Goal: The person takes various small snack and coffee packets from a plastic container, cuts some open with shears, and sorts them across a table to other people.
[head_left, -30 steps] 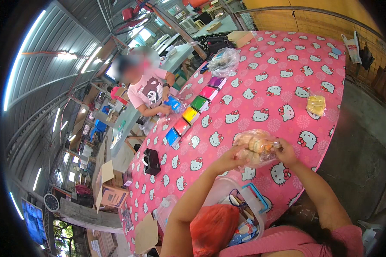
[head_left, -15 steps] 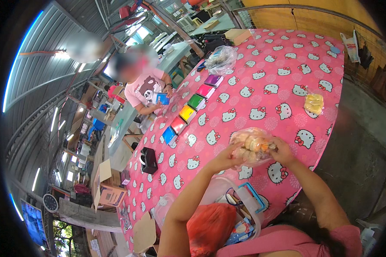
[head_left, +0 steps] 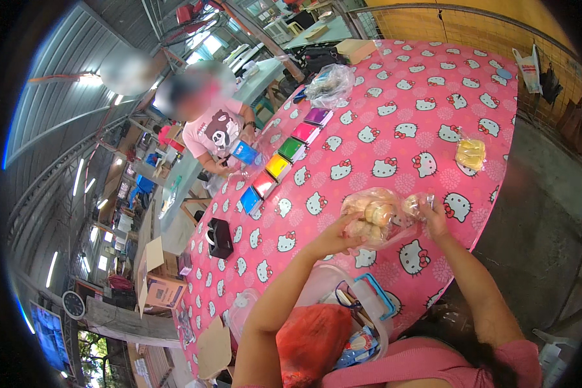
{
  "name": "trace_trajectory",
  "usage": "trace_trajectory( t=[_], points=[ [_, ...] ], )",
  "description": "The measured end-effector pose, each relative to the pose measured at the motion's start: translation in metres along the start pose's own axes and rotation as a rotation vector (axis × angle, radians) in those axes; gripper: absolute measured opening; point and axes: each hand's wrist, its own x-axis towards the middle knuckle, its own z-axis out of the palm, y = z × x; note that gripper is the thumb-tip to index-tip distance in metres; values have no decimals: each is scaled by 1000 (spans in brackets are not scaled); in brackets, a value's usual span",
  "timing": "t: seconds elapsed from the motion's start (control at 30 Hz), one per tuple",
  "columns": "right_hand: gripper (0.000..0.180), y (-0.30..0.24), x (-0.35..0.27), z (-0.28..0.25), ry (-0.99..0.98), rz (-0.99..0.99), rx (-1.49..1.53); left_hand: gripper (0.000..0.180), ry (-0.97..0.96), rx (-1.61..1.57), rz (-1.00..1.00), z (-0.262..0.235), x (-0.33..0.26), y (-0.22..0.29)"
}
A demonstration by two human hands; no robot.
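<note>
A clear plastic bag of bread rolls (head_left: 376, 215) is in front of me, just above or on the pink tablecloth. My left hand (head_left: 335, 237) grips its near left side, fingers curled round the plastic. At the bag's right side, my right hand (head_left: 435, 215) pinches a small pale roll in clear plastic (head_left: 415, 205). Whether that plastic joins the larger bag I cannot tell. Farther right lies a flat clear pack of yellow food (head_left: 471, 154), apart from both hands.
Across the table (head_left: 394, 136), a person holds a blue pack (head_left: 244, 152) beside a row of coloured packs (head_left: 279, 167). A black holder (head_left: 220, 238) stands left. Nearest me sits a plastic bin (head_left: 380, 323) containing a red bag (head_left: 312, 339). A crumpled plastic bag (head_left: 330, 85) lies at the far edge.
My right hand has moved slightly up and right, drawing the small wrapped roll out from the bag's right side. My left hand keeps its grip. The person opposite has lowered the blue pack slightly.
</note>
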Motion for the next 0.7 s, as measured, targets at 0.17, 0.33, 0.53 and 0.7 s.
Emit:
trace_trajectory(
  t=[0.17, 0.33, 0.53, 0.7],
  points=[
    [20, 16, 10, -9, -35, -15, 90, 68, -37, -43, 79, -9, 5, -17],
    [17, -15, 8, 7, 54, -105, -6, 75, 59, -37, 21, -5, 5, -14],
    [24, -57, 32, 5, 177, -383, -236, 77, 67, -37, 50, -3, 3, -4],
    [29, -62, 42, 18, 83, -332, -172, 78, 90, -39, 38, -5, 0, -5]
  ],
)
